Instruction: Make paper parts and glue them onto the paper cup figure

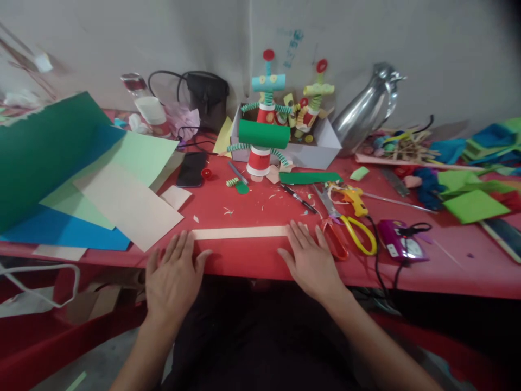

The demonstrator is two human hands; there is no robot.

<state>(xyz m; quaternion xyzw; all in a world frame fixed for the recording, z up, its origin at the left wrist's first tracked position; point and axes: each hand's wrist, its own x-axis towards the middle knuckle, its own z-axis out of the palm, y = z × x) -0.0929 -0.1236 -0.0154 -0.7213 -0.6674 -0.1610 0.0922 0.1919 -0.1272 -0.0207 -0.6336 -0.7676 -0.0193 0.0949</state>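
A long beige paper strip [240,233] lies flat along the front edge of the red table [244,260]. My left hand [173,274] rests at the strip's left end with fingers spread flat, open. My right hand [311,258] lies flat over the strip's right end, fingers stretched out and apart. Neither hand grips anything. Behind the strip stands a paper-cup robot figure [262,138] with a green paper roll body.
Scissors with orange and yellow handles [345,233] and a yellow glue gun [355,200] lie right of my right hand, by a purple device [401,241]. Large paper sheets [81,179] cover the left. A black phone [191,169], white box [301,146] and metal jug [366,111] sit behind.
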